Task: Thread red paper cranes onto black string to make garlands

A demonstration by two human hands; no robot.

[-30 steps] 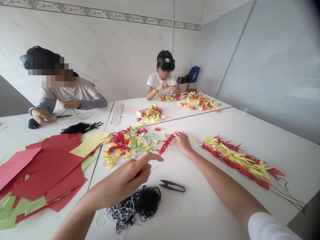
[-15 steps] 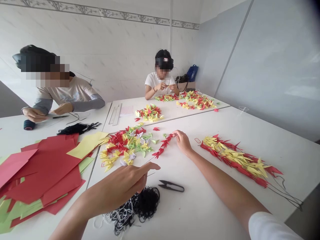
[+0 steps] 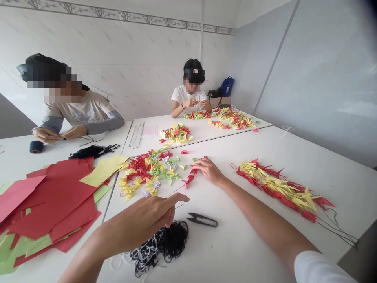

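Observation:
My left hand (image 3: 150, 214) hovers above a tangle of black and white thread (image 3: 173, 239). Its index finger points out to the right, and a thin dark needle (image 3: 180, 205) sticks out beneath it, seemingly pinched by partly hidden fingers. A faint thread line runs toward the red pieces. My right hand (image 3: 209, 169) rests over a short row of red folded paper cranes (image 3: 189, 181), fingers stretched and touching the upper ones, covering part of them. Black thread snips (image 3: 203, 220) lie to the right of the thread tangle.
A mixed pile of folded paper cranes (image 3: 147, 169) lies left of the row. Strung red and yellow cranes (image 3: 277, 186) lie to the right. Colored paper sheets (image 3: 59, 196) cover the left table. Two people sit across, one beside a dark thread spool (image 3: 36, 147).
My right hand has slid left and slightly down from the row's far end over the red cranes, its fingers reaching further across them. The left hand stays nearly still.

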